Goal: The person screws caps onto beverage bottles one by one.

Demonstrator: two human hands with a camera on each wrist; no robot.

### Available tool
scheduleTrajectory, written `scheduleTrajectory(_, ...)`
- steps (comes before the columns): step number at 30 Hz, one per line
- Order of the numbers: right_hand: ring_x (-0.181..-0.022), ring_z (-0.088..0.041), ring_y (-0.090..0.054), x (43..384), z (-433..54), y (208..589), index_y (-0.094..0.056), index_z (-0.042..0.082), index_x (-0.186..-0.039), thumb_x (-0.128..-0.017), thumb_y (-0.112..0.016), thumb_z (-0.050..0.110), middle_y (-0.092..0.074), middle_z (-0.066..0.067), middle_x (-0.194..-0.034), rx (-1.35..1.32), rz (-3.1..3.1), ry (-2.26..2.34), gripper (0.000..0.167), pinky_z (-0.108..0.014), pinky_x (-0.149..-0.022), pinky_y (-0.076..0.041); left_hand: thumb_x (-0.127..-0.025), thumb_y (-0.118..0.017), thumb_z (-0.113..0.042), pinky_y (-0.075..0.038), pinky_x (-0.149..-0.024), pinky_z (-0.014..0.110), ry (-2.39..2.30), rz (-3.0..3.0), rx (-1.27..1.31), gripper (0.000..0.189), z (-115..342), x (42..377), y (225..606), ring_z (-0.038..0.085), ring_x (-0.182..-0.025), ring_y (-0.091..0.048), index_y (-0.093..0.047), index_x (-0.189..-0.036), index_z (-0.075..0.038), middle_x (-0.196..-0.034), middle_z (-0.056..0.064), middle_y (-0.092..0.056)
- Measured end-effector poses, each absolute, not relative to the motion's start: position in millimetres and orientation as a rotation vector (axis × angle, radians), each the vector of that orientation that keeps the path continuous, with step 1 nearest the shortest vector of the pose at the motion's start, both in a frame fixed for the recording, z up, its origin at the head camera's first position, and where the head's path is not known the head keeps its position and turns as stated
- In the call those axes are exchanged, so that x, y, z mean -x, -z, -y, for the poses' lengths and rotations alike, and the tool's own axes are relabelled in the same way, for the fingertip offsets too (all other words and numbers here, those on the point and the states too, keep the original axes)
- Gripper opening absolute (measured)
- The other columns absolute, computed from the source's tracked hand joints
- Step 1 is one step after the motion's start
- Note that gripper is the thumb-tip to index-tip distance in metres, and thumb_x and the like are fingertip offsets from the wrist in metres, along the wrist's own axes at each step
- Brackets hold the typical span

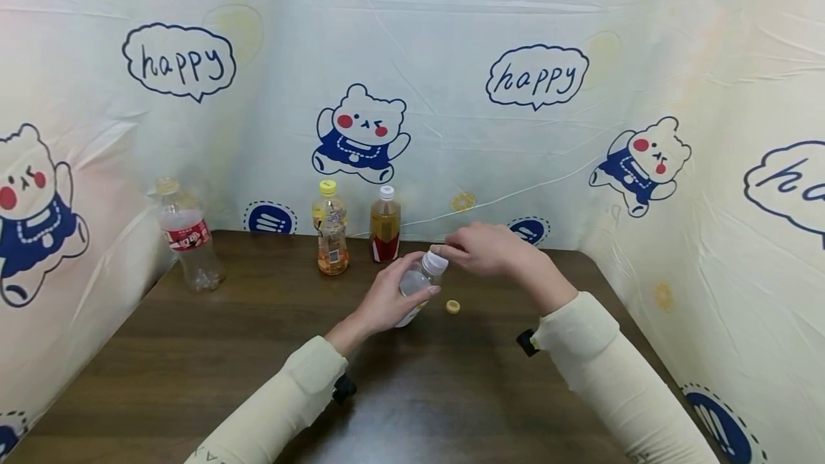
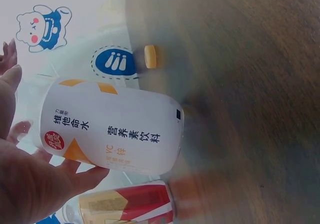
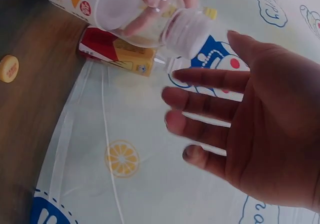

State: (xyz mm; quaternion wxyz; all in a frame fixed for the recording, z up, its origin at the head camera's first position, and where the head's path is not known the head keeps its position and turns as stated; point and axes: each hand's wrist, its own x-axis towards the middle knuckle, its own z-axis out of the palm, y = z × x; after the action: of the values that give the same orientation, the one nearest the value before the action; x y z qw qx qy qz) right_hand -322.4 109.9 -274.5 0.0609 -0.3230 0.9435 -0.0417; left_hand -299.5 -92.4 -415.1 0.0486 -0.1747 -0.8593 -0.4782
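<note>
My left hand (image 1: 389,292) grips a clear plastic drink bottle (image 1: 414,281) round its body, tilted above the table. The bottle's white label with orange marks and dark lettering fills much of the left wrist view. A white screw cap (image 3: 187,33) sits on its neck. Beside that cap is my right hand (image 3: 272,114), its fingers spread and slightly bent with nothing between them. In the right wrist view the fingertips look apart from the cap. A small yellow cap (image 1: 453,306) lies on the table to the right of the bottle.
At the back of the brown table (image 1: 193,371) stand a yellow-capped bottle (image 1: 332,235) and a white-capped bottle (image 1: 385,229) of amber drink. An uncapped-looking bottle with a red label (image 1: 188,233) stands at the left edge. A printed curtain (image 1: 438,27) hangs behind.
</note>
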Motion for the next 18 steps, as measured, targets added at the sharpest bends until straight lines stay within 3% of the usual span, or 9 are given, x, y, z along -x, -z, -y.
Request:
scheduleTrajectory(5, -0.099, -0.018, -0.065, 322, -112, 271, -0.057, 0.017, -0.139, -0.1, -0.066, 0.037, -0.07, -0.001, -0.113, 1.124, -2.755, 0.222, 0.044, -0.039, -0.086, -0.058, -0.091, -0.076, -0.047, -0.05, -0.101, 0.056, 1.469, 2.615, 0.541, 0.064, 93, 300, 415, 0.024, -0.124, -0.058, -0.048, -0.147, -0.032, -0.143, 0.001, -0.056)
scheduleTrajectory(9, -0.117, -0.022, -0.062, 321, -111, 274, -0.053, 0.013, -0.143, -0.097, -0.073, 0.023, -0.064, -0.006, -0.133, 1.247, -2.673, 0.266, 0.052, -0.044, -0.101, -0.053, -0.091, -0.076, -0.047, -0.049, -0.103, 0.058, 1.481, 2.616, 0.534, 0.065, 92, 299, 414, 0.025, -0.127, -0.056, -0.048, -0.148, -0.031, -0.144, 0.001, -0.055)
scheduleTrajectory(13, -0.108, -0.019, -0.063, 323, -109, 278, -0.06, 0.014, -0.134, -0.096, -0.073, 0.02, -0.067, -0.001, -0.124, 1.298, -2.66, 0.286, 0.04, -0.04, -0.096, -0.055, -0.091, -0.077, -0.045, -0.049, -0.103, 0.057, 1.481, 2.61, 0.539, 0.065, 91, 298, 413, 0.025, -0.127, -0.056, -0.048, -0.148, -0.031, -0.144, 0.001, -0.055)
scheduleTrajectory(18, -0.085, -0.012, -0.062, 326, -108, 285, -0.065, 0.02, -0.119, -0.098, -0.071, 0.033, -0.068, 0.007, -0.1, 1.234, -2.749, 0.269, 0.025, -0.03, -0.076, -0.056, -0.091, -0.077, -0.043, -0.051, -0.1, 0.054, 1.461, 2.6, 0.557, 0.062, 91, 298, 414, 0.024, -0.122, -0.058, -0.05, -0.146, -0.032, -0.142, 0.002, -0.057)
